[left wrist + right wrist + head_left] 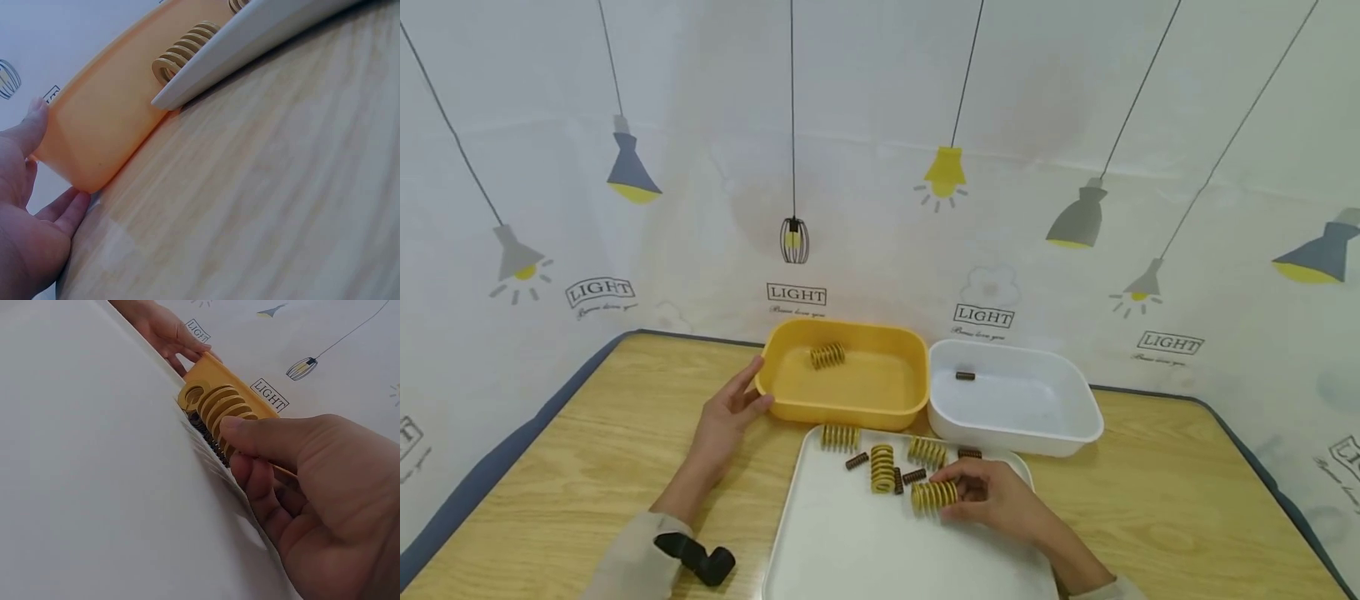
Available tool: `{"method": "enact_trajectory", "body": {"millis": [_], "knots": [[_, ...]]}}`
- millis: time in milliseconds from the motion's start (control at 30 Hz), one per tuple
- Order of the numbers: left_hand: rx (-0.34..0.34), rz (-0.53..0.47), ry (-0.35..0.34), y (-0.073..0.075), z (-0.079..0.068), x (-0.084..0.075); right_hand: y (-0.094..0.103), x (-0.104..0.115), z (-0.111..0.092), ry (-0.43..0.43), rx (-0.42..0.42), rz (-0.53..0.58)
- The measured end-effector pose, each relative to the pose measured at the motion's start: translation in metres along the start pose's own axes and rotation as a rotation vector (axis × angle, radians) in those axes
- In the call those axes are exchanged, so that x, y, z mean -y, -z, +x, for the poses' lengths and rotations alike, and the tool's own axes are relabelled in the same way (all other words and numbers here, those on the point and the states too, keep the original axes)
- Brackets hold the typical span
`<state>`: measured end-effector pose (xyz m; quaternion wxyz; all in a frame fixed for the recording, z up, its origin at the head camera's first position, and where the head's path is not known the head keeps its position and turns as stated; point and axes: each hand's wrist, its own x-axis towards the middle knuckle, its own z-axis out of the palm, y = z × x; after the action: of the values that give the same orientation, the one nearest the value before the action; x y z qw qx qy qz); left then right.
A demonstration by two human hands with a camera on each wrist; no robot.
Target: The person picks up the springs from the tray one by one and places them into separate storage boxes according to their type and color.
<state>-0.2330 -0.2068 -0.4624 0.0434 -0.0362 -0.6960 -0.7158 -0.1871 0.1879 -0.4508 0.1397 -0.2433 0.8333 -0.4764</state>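
Observation:
In the head view my right hand point(1000, 502) pinches a large yellow coil spring point(934, 497) between thumb and fingers, low over the white tray point(850, 550). The right wrist view shows the thumb across the coils of this spring point(222, 409). My left hand point(730, 421) rests against the left end of the yellow bin point(850, 414), its fingers fairly straight. On the tray lie other yellow springs, one at the back left point(840, 437), one standing near the middle point(882, 468), one behind the held spring point(927, 452). Several small dark springs point(857, 461) lie among them.
One yellow spring point(827, 356) lies inside the yellow bin. Beside that bin, to the right, a white bin point(1015, 437) holds a small dark spring point(966, 376). Both stand behind the tray on the wooden table point(587, 433), before a lamp-printed curtain point(880, 167).

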Motion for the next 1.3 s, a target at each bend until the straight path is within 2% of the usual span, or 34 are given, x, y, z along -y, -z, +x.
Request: {"method": "enact_trajectory", "body": {"millis": [167, 433, 633, 800, 900, 1200, 1300], "knots": [[-0.014, 0.011, -0.006, 0.004, 0.0, -0.001, 0.0, 0.005, 0.003, 0.038, 0.007, 0.062], [-0.002, -0.014, -0.036, 0.001, 0.004, 0.002, 0.006, 0.018, 0.005, 0.04, -0.02, 0.037], [0.0, -0.027, -0.031, -0.002, 0.004, 0.002, 0.012, 0.039, 0.009, 0.065, -0.006, 0.03], [-0.003, -0.012, -0.022, -0.002, 0.003, 0.003, 0.016, 0.056, 0.016, 0.113, 0.009, 0.067], [-0.004, -0.006, -0.013, -0.002, 0.002, 0.003, 0.017, 0.063, 0.023, 0.111, 0.003, 0.077], [-0.007, -0.005, -0.009, 0.0, 0.001, 0.003, 0.011, 0.072, 0.046, 0.092, -0.041, 0.0], [-0.005, -0.009, -0.009, 0.0, 0.001, 0.003, 0.009, 0.082, 0.05, 0.086, -0.05, -0.016]]}}
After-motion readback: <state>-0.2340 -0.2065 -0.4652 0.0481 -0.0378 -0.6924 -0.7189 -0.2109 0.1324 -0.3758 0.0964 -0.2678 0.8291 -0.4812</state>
